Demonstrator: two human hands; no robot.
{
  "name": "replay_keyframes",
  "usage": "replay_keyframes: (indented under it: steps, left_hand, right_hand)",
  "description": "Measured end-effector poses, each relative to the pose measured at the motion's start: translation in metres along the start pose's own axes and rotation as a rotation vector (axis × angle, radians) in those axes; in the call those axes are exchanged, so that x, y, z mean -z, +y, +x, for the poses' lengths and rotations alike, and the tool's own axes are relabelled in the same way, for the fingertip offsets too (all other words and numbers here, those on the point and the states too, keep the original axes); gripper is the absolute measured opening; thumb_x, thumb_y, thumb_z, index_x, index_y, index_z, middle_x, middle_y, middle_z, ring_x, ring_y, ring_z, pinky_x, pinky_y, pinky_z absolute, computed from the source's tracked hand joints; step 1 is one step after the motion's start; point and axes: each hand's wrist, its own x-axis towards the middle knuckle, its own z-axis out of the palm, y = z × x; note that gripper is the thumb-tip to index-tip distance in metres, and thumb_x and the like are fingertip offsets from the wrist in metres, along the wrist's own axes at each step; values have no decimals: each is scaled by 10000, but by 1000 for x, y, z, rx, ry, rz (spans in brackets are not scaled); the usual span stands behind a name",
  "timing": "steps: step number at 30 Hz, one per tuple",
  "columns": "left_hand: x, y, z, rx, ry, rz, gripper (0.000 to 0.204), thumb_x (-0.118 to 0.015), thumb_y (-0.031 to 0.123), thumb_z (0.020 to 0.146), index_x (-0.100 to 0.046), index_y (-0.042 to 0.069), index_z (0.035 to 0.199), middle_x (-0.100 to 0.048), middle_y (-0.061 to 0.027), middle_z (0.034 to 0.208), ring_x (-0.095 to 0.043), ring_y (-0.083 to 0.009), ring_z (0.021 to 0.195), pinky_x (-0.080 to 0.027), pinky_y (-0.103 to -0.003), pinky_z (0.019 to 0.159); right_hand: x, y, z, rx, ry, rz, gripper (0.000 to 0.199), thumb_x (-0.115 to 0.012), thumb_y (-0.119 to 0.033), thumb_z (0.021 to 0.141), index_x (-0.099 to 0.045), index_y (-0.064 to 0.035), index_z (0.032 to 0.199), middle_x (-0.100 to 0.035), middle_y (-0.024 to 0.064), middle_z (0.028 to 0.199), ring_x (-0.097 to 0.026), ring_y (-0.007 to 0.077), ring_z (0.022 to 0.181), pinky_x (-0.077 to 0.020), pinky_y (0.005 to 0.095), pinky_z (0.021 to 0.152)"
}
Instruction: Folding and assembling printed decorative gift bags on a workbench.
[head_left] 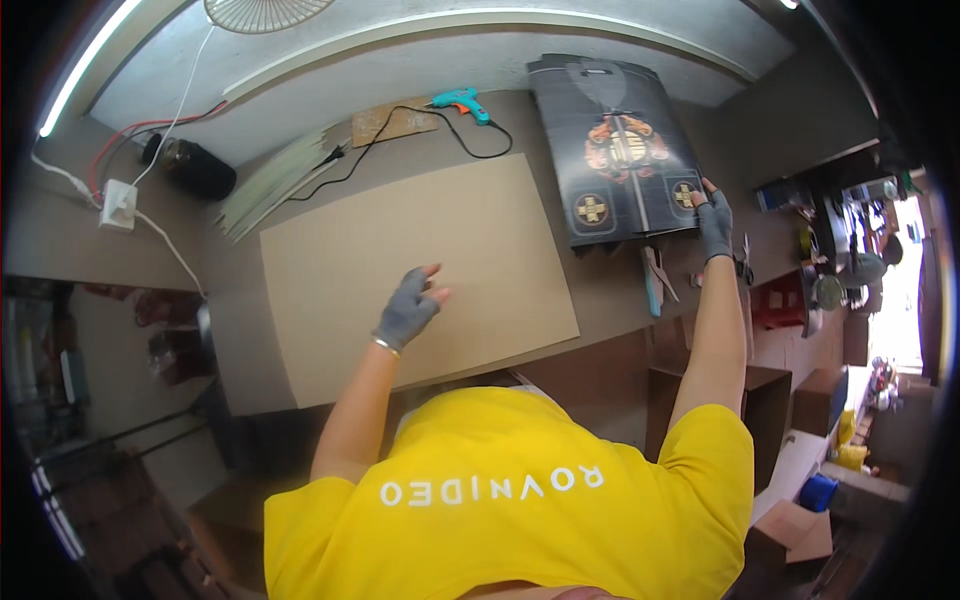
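Here we see, from above, a person in a yellow shirt [520,490] at a brown worktop [610,310]. Both hands wear grey fingerless gloves. The left hand [410,305] hovers over a large plain cardboard sheet [400,260] that lies flat in the middle of the worktop; its fingers are spread and released, grasping nothing, and we cannot tell whether the palm touches the sheet. The right hand [714,222] reaches forward and grasps the near right corner of a dark printed carton blank [615,150], which lies flattened at the far right of the worktop, just beside the cardboard sheet's far right corner. Near that hand, just below the blank's near edge, lie scissors [656,278]. At the far edge we note a teal glue gun [460,102] with a black cable, resting beside a small brown board [392,122]. To its left lies a bundle of pale glue sticks [270,180], then a dark cylindrical object [195,168] and a white power strip [118,203]. A fan [265,12] shows at the top rim.
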Motion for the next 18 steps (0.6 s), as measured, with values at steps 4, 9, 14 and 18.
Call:
replay_keyframes:
  steps: [4, 9, 14, 18]
  left_hand:
    - [72, -78, -50, 24, 313, 604, 573, -741, 300, 808, -562, 7, 1266, -578, -213, 1218, -554, -381, 1150, -467, -419, 974]
    - [128, -112, -124, 525, 581, 969, 748, -812, 399, 701, -533, -8, 1265, -560, -243, 1270, -504, -411, 1218, -452, -450, 999]
    - [141, -122, -155, 764, 709, 907, 1067, -862, 457, 613, -389, -69, 1413, -456, -327, 1379, -458, -442, 1267, -403, -450, 1058]
    - [141, -92, -146, 785, 549, 716, 1087, -848, 482, 618, -379, -68, 1429, -421, -329, 1402, -458, -447, 1266, -401, -450, 1061]
  right_hand:
    - [-3, 40, 36, 23, 14, -74, 470, -689, -174, 907, -577, -8, 1333, -658, 137, 1230, -613, 187, 1108, -463, 303, 975]
    - [-3, 19, 40, 25, 246, -765, 406, -689, -253, 899, -646, -60, 1254, -668, 177, 1171, -641, 316, 1074, -479, 371, 956]
    - [-60, -96, -59, 702, 255, -427, 264, -692, -160, 893, -688, -74, 1143, -675, 119, 1013, -637, 280, 928, -499, 382, 871]
    - [-117, -76, -184, 838, -206, -407, 492, -756, -137, 779, -620, -28, 1239, -618, 135, 1090, -585, 315, 1035, -481, 412, 916]
